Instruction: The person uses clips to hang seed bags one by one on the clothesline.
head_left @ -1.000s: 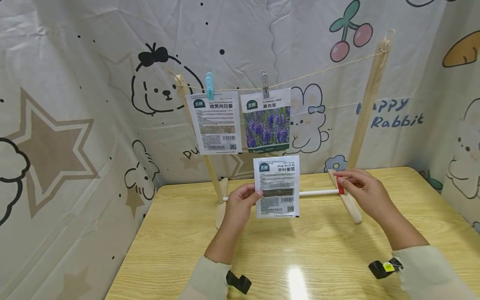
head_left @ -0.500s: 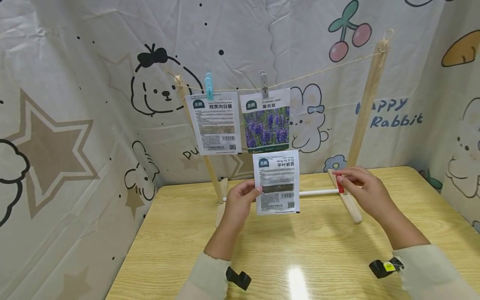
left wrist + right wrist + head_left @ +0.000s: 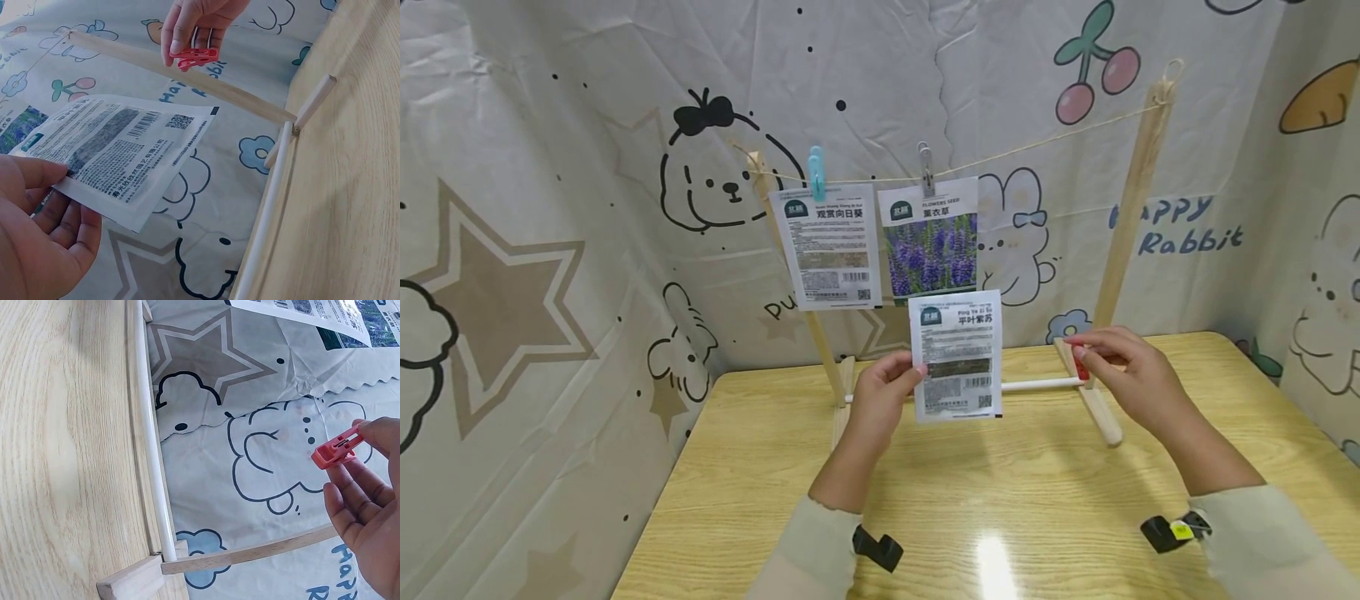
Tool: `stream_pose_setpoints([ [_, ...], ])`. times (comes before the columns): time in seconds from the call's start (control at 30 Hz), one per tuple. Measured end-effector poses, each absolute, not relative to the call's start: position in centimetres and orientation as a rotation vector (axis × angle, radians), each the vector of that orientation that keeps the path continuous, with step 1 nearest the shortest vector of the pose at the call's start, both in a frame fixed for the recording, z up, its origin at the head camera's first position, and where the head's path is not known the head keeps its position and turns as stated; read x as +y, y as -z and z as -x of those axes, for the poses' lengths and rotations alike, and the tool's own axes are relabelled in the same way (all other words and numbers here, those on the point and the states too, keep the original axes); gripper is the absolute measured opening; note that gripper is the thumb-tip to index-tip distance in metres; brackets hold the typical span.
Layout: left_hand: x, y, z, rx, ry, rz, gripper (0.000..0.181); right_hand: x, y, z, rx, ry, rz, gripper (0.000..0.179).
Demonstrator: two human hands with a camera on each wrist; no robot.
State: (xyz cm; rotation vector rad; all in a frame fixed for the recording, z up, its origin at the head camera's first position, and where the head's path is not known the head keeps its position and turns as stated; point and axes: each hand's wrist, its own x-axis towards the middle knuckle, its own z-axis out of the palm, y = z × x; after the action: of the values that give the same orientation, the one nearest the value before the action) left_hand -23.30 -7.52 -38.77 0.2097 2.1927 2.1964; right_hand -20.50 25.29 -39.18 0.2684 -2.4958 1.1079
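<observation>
My left hand pinches a white seed packet by its left edge, thumb in front, text side facing me. The packet is upright in front of the rack and overlaps the bottom of a hung packet. In my right hand is a red clothespin, pinched between thumb and fingers near the rack's right post. Two seed packets hang from the string: a text-side packet under a blue clothespin, and a purple-flower packet under a grey clothespin.
The string runs between a left wooden post and a taller-looking right wooden post. A white rod joins their feet on the wood-grain table. Behind hangs a patterned cloth.
My left hand has raised the seed packet slightly, so its top now covers the bottom of the purple-flower packet. My right hand, with the red clothespin, has barely moved.
</observation>
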Motion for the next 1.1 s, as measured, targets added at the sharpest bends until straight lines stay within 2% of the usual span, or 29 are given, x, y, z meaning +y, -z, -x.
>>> stream_pose_setpoints([
  [1.1,-6.0,37.0,23.7,2.219,-2.145,-0.276,0.022,25.7,36.5,20.8,-2.455,-1.095,-0.326,0.025],
])
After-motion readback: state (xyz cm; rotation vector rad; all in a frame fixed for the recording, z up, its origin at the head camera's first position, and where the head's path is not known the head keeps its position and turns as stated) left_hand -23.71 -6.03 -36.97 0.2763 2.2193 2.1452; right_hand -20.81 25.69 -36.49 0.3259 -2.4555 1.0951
